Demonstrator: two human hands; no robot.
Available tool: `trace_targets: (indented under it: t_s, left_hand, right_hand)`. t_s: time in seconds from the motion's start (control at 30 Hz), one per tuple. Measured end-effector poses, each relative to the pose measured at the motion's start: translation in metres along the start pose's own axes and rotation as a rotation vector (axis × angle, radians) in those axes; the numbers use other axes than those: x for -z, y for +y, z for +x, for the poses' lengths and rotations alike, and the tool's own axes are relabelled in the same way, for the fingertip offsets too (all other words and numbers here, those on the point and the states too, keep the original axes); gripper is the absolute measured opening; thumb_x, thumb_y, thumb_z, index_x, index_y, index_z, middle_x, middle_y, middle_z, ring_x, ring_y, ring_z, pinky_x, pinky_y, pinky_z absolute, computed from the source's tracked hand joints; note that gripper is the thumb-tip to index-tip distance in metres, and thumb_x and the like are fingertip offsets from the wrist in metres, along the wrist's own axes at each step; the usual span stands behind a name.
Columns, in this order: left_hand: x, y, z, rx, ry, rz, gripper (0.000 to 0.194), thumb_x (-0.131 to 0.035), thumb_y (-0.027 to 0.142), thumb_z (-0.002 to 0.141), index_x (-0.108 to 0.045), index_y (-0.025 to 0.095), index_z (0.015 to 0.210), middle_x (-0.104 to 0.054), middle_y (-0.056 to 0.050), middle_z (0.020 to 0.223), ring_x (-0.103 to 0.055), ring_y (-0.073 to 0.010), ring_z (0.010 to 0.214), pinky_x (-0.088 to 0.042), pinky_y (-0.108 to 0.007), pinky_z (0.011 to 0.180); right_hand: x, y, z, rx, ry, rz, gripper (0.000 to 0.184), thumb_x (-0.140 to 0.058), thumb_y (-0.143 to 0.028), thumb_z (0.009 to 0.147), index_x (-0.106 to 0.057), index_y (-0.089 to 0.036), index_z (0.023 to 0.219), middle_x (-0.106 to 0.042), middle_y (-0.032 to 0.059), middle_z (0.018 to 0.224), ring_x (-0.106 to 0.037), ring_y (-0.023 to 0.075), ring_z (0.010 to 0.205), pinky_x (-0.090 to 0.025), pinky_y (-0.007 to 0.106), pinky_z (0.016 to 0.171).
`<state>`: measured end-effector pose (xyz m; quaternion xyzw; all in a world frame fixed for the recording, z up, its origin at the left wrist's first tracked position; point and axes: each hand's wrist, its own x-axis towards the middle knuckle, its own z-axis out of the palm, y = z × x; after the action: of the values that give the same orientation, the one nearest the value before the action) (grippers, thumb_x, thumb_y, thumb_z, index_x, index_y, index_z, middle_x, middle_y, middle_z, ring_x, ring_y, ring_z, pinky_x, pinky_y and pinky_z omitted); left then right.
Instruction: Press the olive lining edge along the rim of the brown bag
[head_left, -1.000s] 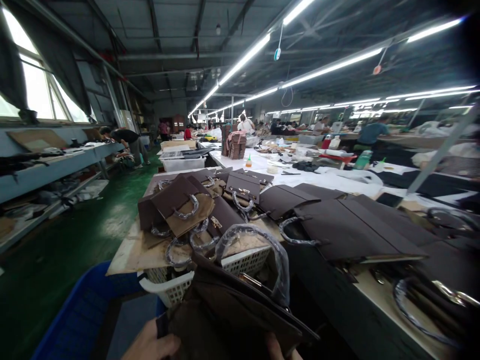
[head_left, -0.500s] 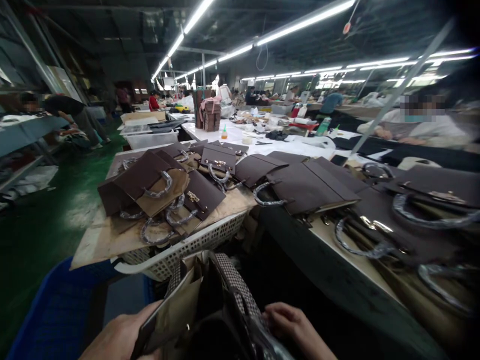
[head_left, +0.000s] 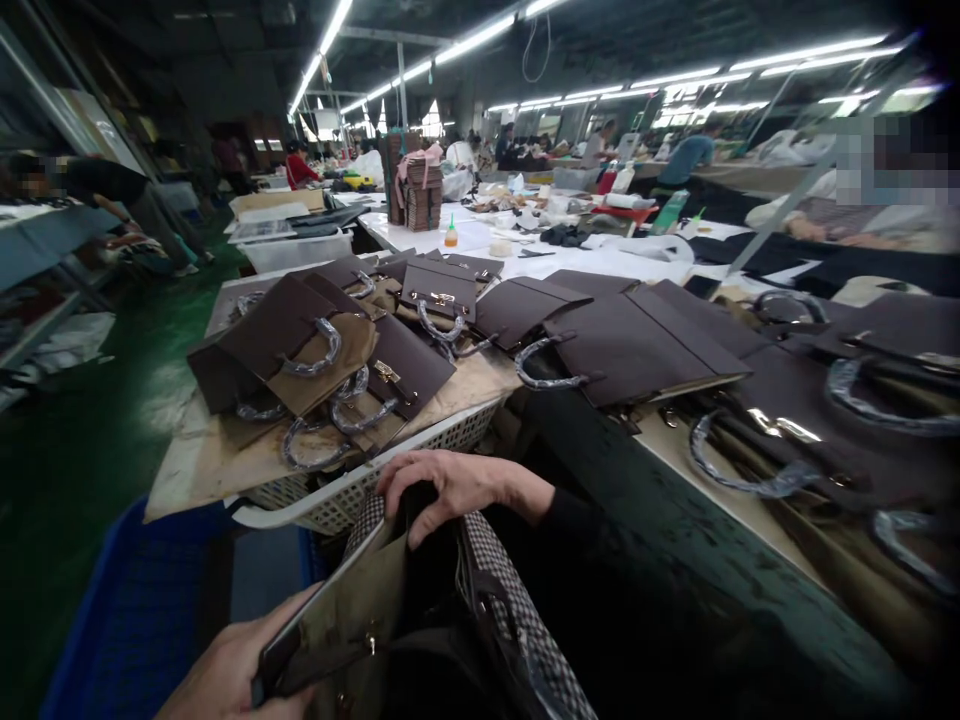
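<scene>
An open bag (head_left: 349,605) stands at the bottom centre, its mouth upward, showing a khaki inner panel, black-and-white checked material at the far end and right side, and a small metal fitting. The left hand (head_left: 244,655) pinches its near left edge, the thumb on the inner side. The right hand (head_left: 442,487) arches over the far end from the right, fingertips at the panel's top edge and thumb inside the mouth; I cannot tell whether it grips. Just beyond is a white lattice basket (head_left: 330,518), with a blue crate (head_left: 124,610) to the left. Farther on, dark brown bags (head_left: 420,365) lie heaped on a desk (head_left: 184,475), their curved handles (head_left: 555,383) wrapped in clear film. Behind them stand an amber bottle (head_left: 451,237) with a green tip and a stack of brown pieces (head_left: 422,203) topped with pink cloth.
</scene>
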<state>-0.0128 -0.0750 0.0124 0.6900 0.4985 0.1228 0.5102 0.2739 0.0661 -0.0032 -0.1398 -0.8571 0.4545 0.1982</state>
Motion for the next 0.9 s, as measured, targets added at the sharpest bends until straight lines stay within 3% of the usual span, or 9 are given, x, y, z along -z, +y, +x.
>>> trace_targets:
  t_s: [0.1,0.3,0.43,0.57,0.67,0.8,0.9]
  left_hand:
    - [0.001,-0.018,0.001,0.024,0.052,-0.063,0.052,-0.063,0.019,0.081,-0.064,0.033,0.13,-0.072,0.003,0.121,-0.068,-0.0269,0.104,-0.053,-0.032,0.097]
    - [0.009,-0.053,-0.007,0.114,0.275,-0.173,0.043,-0.067,0.033,0.082,-0.068,0.029,0.124,-0.076,0.001,0.113,-0.07,-0.0258,0.103,-0.056,-0.029,0.092]
    - [0.01,-0.059,-0.012,0.168,0.377,-0.22,0.043,-0.068,0.041,0.08,-0.07,0.029,0.122,-0.076,0.0,0.114,-0.068,-0.0275,0.11,-0.054,-0.034,0.098]
    - [0.013,-0.058,-0.013,0.239,0.348,-0.232,0.045,-0.071,0.046,0.077,-0.073,0.028,0.117,-0.077,-0.001,0.112,-0.068,-0.0293,0.11,-0.054,-0.038,0.099]
    - [0.013,-0.061,-0.012,0.27,0.41,-0.232,0.046,-0.075,0.048,0.071,-0.075,0.028,0.113,-0.079,-0.002,0.104,-0.07,-0.0305,0.107,-0.056,-0.037,0.097]
    - [0.009,-0.074,-0.01,0.299,0.501,-0.24,0.047,-0.079,0.049,0.066,-0.076,0.03,0.109,-0.08,-0.001,0.098,-0.07,-0.0311,0.107,-0.057,-0.035,0.095]
    - [0.011,-0.089,-0.011,0.294,0.447,-0.252,0.045,-0.08,0.048,0.066,-0.077,0.03,0.107,-0.08,0.0,0.099,-0.07,-0.0324,0.107,-0.058,-0.036,0.094]
  right_hand:
    - [-0.008,0.031,0.022,-0.003,-0.053,0.072,0.018,-0.082,-0.026,0.074,-0.072,-0.017,0.086,-0.062,0.0052,0.117,-0.06,0.0157,0.112,-0.046,0.027,0.101]
    - [-0.024,0.072,0.044,-0.041,-0.06,0.104,0.017,-0.075,-0.033,0.082,-0.074,-0.017,0.087,-0.064,0.0067,0.115,-0.062,0.0162,0.107,-0.046,0.026,0.097]
    - [-0.029,0.084,0.066,-0.118,-0.065,-0.002,0.014,-0.076,-0.03,0.081,-0.074,-0.016,0.083,-0.066,0.0054,0.104,-0.062,0.0158,0.097,-0.047,0.026,0.089]
    - [-0.034,0.089,0.087,-0.145,-0.09,-0.171,0.013,-0.078,-0.029,0.079,-0.075,-0.017,0.081,-0.065,0.0045,0.098,-0.061,0.0166,0.092,-0.047,0.027,0.084]
    - [-0.036,0.091,0.096,-0.103,-0.097,-0.251,0.011,-0.079,-0.028,0.077,-0.076,-0.018,0.075,-0.065,0.0061,0.106,-0.059,0.0204,0.102,-0.044,0.033,0.093]
    - [-0.033,0.1,0.102,-0.111,-0.163,-0.124,0.009,-0.076,-0.026,0.079,-0.075,-0.017,0.076,-0.064,0.0066,0.124,-0.06,0.0203,0.108,-0.044,0.031,0.094]
    - [-0.03,0.113,0.103,-0.187,-0.226,0.01,0.011,-0.075,-0.027,0.079,-0.076,-0.017,0.082,-0.071,0.0039,0.108,-0.065,0.0158,0.092,-0.046,0.025,0.082]
